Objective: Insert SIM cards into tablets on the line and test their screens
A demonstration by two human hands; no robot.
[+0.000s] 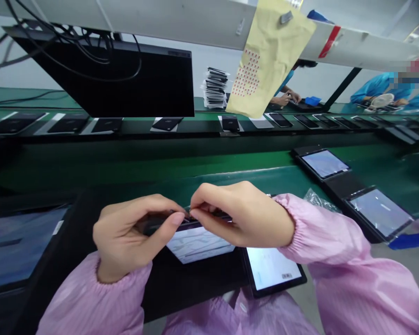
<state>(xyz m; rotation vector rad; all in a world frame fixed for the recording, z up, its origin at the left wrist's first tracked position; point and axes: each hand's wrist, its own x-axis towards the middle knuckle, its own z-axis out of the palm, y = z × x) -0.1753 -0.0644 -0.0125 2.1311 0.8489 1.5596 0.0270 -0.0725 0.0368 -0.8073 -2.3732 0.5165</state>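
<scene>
My left hand and my right hand meet at the middle of the view, both in pink sleeves. Each pinches the top edge of a dark tablet held tilted above the bench. Its glossy screen shows below my fingers. Thumb and forefinger of both hands press together on something thin at that edge, too small to make out. A second tablet with a bright screen lies flat just under my right wrist.
Two more tablets lie on the green belt at the right. A large dark tray sits at left. Phones line the far conveyor. A black monitor hangs overhead, beside a yellow envelope. Other workers in blue sit far right.
</scene>
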